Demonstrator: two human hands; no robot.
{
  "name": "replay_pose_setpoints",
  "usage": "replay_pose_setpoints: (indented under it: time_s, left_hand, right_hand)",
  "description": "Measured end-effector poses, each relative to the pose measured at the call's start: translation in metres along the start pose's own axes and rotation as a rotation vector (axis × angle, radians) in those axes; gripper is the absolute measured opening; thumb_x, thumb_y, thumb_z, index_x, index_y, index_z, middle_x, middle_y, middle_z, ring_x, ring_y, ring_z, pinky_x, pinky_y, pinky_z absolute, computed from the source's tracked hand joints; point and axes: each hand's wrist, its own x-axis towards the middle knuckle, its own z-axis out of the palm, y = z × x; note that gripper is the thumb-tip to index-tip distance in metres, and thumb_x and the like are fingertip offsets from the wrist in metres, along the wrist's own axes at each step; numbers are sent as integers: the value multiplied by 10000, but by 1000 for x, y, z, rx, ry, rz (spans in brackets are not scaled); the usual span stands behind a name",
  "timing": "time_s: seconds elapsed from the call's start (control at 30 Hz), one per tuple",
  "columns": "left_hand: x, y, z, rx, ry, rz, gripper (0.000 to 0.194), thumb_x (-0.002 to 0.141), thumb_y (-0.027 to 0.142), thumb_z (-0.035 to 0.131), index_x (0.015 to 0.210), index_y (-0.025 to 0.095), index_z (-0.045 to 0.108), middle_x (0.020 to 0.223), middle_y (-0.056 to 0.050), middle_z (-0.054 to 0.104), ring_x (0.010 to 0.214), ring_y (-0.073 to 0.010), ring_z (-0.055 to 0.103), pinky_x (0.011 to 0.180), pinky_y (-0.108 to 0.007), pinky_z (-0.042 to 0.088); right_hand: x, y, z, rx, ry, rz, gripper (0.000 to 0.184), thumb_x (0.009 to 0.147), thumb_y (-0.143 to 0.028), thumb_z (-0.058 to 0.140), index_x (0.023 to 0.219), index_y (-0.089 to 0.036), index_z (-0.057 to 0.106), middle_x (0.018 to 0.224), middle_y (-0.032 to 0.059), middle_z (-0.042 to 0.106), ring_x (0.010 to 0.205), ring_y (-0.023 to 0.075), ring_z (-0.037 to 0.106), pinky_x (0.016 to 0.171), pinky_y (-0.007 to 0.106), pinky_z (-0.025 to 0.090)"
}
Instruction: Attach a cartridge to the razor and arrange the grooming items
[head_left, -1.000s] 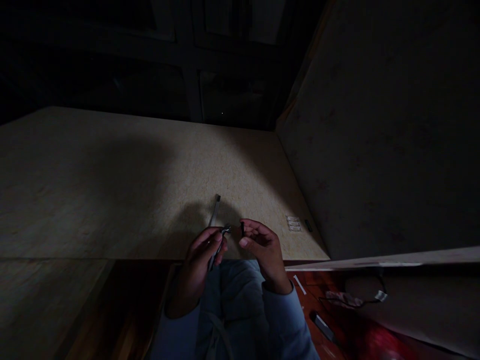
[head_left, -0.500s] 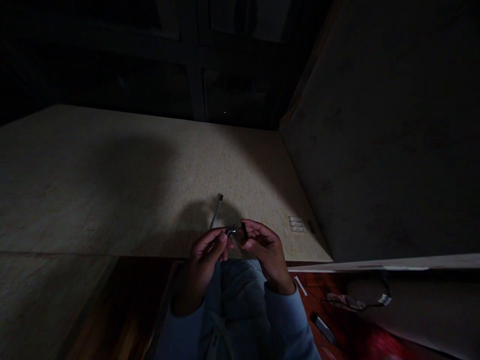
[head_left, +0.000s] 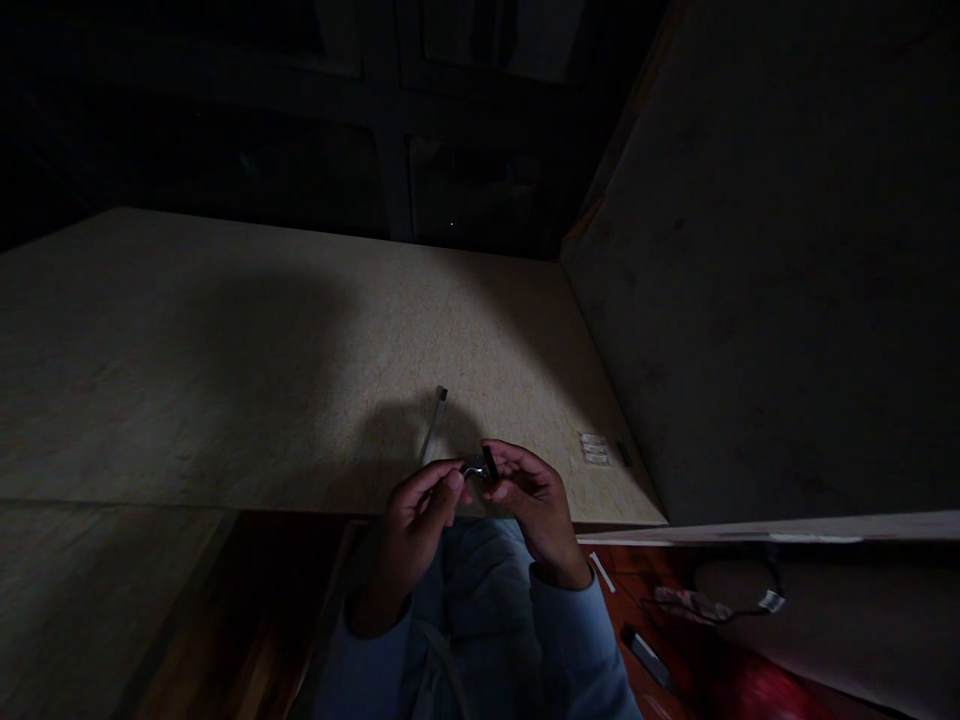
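Nearest: lap (head_left: 480,575) and blue sleeves (head_left: 581,635), below the table's near edge. Floor, right of lap: white strip (head_left: 603,573), dark-ended grey gadget (head_left: 648,657), red cloth (head_left: 757,690), cable (head_left: 731,617) with a pale tag (head_left: 771,601).

Hands at the table's near edge, right of its middle, close together, palms apart. Left hand (head_left: 415,520) pinches a shiny metal piece (head_left: 474,469) between thumb and fingers. Right hand (head_left: 536,500) pinches a black piece (head_left: 490,463), thumb below, fingertips above. Both pieces sit between the hands; metal end seems to meet the black piece, though it is too dark to be sure. Left fingers cover part of the metal piece.

Table (head_left: 300,400): pale, mottled. Grey bar (head_left: 433,425) with dark tip lies just beyond the left hand, pointing to the far edge; left hand blocks its near end. Packet (head_left: 595,449) lies near the near right corner; black stick (head_left: 624,454) just beside it, close to the right edge. Hand shadow falls around the bar.

Wall (head_left: 772,300) stands along the right edge. Dark window (head_left: 476,190) beyond the far edge.
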Motion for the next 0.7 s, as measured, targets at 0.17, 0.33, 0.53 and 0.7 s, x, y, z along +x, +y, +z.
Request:
replay_pose_setpoints:
  time_s: [0.17,0.33,0.53,0.7]
  left_hand:
    - [-1,1,1,52,15,35,499,753,615,751,912,143,783,639,-39,673,519,-116,494,493,-233,410]
    - [-1,2,1,105,5,75,482,775,610,734,923,156,798,647,-42,685,531,-126,514,510,-237,430]
    - [-2,0,-2,170,20,116,437,806,574,720,959,175,810,663,-47,703,566,-153,557,572,-262,469]
    - [-3,0,-2,186,20,126,388,824,539,711,960,192,820,663,-48,706,605,-177,592,621,-278,484]
  right_hand:
    - [0,-1,0,8,-9,6,407,682,-298,885,1079,-269,796,902,11,768,777,160,664,737,276,551]
    - [0,-2,1,10,-16,9,399,684,-295,889,1072,-287,796,859,-10,751,739,140,634,717,259,532]
    - [0,-3,2,-2,-9,8,408,665,-299,894,1061,-275,801,856,1,751,726,146,623,692,261,531]
    - [0,-5,2,2,-13,10,408,658,-280,890,1056,-284,806,828,-4,751,712,145,626,692,261,532]
